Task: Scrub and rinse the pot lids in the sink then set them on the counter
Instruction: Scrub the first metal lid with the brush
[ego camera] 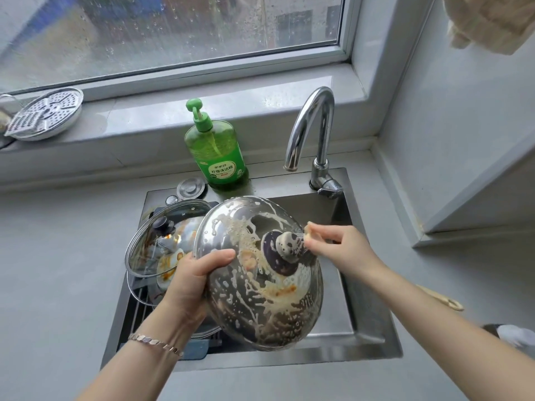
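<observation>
- Left hand fingers grip the rim of a soapy steel lid, held tilted over the sink.
- Right hand pinches a pale scrub pad against the lid's knob.
- A glass lid lies in the sink's left side.

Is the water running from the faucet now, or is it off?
Off, it seems: no stream falls from the spout of the faucet, and the lid in the left hand is covered in foam.
</observation>
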{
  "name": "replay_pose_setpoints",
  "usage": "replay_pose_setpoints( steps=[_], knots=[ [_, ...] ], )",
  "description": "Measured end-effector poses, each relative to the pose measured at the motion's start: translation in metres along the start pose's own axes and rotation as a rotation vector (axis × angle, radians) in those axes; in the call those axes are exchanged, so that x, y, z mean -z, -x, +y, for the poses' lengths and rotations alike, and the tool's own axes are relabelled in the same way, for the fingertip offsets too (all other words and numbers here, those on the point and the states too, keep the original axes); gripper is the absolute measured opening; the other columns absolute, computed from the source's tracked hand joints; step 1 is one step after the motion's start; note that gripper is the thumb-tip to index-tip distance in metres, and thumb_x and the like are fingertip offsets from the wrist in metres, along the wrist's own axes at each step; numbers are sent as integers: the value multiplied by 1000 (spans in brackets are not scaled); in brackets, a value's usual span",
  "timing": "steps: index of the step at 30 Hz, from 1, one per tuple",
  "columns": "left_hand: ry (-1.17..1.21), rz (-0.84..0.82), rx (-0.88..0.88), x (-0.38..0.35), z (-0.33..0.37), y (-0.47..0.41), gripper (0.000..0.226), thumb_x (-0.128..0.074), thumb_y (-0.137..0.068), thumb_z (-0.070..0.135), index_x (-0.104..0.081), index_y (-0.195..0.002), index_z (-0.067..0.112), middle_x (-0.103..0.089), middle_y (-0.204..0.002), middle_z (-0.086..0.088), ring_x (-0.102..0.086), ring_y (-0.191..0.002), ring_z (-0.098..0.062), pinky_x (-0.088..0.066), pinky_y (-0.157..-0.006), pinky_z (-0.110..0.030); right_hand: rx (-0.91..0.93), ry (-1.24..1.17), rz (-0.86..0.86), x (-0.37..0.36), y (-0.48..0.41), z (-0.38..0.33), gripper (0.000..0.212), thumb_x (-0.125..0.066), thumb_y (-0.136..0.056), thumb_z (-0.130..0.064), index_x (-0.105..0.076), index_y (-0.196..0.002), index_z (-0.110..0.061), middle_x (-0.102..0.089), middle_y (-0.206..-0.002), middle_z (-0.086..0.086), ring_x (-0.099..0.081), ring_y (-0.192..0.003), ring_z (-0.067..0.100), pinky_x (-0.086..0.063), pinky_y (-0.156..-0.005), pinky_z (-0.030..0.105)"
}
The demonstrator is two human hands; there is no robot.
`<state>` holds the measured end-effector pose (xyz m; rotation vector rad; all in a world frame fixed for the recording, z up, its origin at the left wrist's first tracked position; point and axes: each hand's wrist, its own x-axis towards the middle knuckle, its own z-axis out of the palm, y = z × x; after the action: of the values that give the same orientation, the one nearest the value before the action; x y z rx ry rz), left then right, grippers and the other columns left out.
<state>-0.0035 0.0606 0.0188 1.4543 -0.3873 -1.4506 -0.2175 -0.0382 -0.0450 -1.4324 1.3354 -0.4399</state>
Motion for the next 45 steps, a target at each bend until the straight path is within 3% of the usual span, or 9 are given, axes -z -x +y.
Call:
replay_pose_setpoints(
  steps=[4, 10, 15, 28, 32, 34, 38, 41, 45],
  knots=[
    [-12, -50, -19, 1, 2, 4, 42, -64, -57, 1, -62, -98, -6, -69, -71, -19, -68, -59, -30, -56, -50, -33, -73, -130, 117, 5, -12, 8, 48, -73, -76, -33, -62, -121, -18, -66, -116, 0, -60, -110, 14, -42, -104, 41],
    [-62, -94, 19, -4, -4, 4, 49, -66, -54, -1, -59, -103, -5, -69, -78, -21, -68, -63, -30, -57, -53, -32, 104, -117, -29, 2, -27, -31, 43, -71, -78, -32, -62, -119, -25, -65, -119, -7, -59, -108, 6, -44, -97, 30],
    [-110, -165, 20, -8, -1, 0, 48, -71, -51, -2, -62, -98, -3, -68, -83, -23, -69, -70, -33, -58, -58, -35, 22, -53, 5, 16, -44, -38, 33, -67, -83, -22, -66, -115, -18, -63, -91, -8, -51, -68, -3, -34, -56, 14],
    [-175, -203, 19, -12, 0, -7, 48, -74, -49, 0, -64, -96, 1, -69, -85, -22, -68, -73, -32, -59, -62, -36, 245, 42, -118, 3, -37, -72, 40, -68, -81, -31, -62, -120, -25, -66, -114, -8, -60, -100, 1, -44, -93, 27],
    [-113, -202, -30, 1, 5, -3, 57, -76, -41, 12, -66, -96, 1, -69, -85, -22, -69, -71, -33, -59, -59, -36, -154, -26, -13, 21, -48, -30, 19, -62, -87, -28, -69, -101, -18, -55, -62, -1, -42, -38, 2, -32, -40, 15],
    [-45, -165, -49, 11, 9, -4, 60, -75, -41, 11, -62, -99, 0, -70, -78, -19, -69, -63, -31, -58, -54, -34, -294, -142, -27, 16, -38, -8, 19, -60, -86, -37, -62, -85, -19, -43, -54, 1, -30, -38, 10, -20, -40, 15],
    [107, -83, -37, 25, 8, -6, 58, -75, -47, 7, -58, -102, -6, -70, -69, -16, -68, -55, -27, -58, -50, -34, -194, -361, 106, 6, -18, 10, 30, -63, -85, -32, -63, -115, -28, -60, -83, 2, -29, -49, 12, -21, -40, 18],
    [164, -74, 3, 24, 5, -5, 29, -62, -62, 4, -66, -89, -5, -68, -67, -14, -67, -55, -26, -58, -53, -34, -162, -316, 129, 10, -13, 10, 36, -63, -86, -30, -61, -121, -22, -69, -106, 11, -32, -49, 11, -25, -39, 17],
    [203, 29, 11, 15, 3, -11, 40, -70, -61, 11, -63, -98, -4, -68, -82, -18, -67, -73, -34, -55, -76, -50, -134, -295, 66, 9, 6, 17, 37, -66, -85, -19, -60, -122, -13, -67, -109, 6, -65, -78, 9, -37, -43, 9]
  ],
)
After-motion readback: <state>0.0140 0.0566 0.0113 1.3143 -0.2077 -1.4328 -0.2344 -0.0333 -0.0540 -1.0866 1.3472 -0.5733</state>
